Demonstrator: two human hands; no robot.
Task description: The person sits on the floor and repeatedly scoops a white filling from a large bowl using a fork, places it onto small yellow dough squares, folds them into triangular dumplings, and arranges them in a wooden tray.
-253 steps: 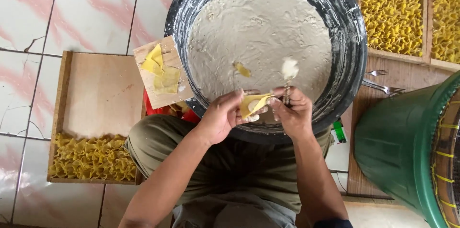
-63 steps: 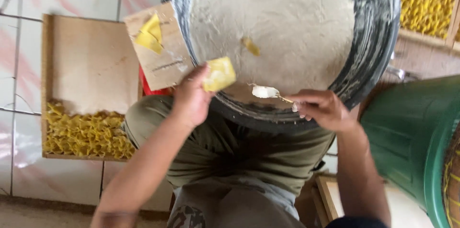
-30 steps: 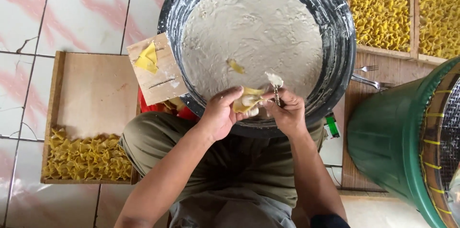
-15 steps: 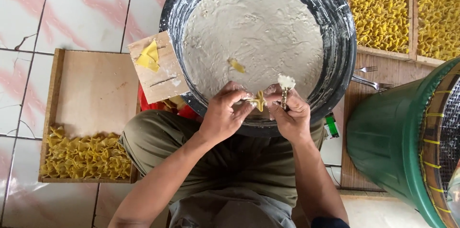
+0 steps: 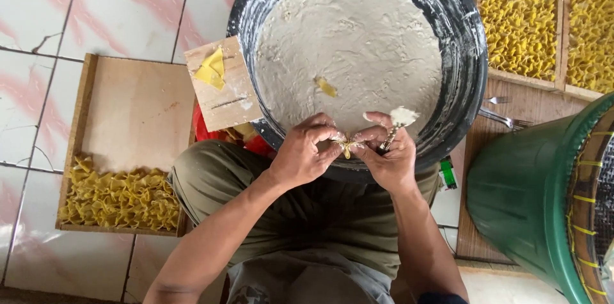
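Observation:
My left hand and my right hand meet at the near rim of a big black basin of pale filling paste. Together they pinch a small yellow dumpling wrapper folded shut between the fingertips. My right hand also holds a metal spoon with a dab of paste on its tip. A yellow scrap lies on the paste. Flat yellow wrappers lie on a small wooden board resting on the basin's left rim.
A wooden tray on the tiled floor at left holds several folded yellow dumplings along its near edge. More trays of dumplings stand at the upper right. A green bucket stands at right. A second spoon lies beside the basin.
The wrapper that lay open in my left hand a second ago is now folded up and pinched small between both hands. The hands have closed together; the spoon stays in my right hand.

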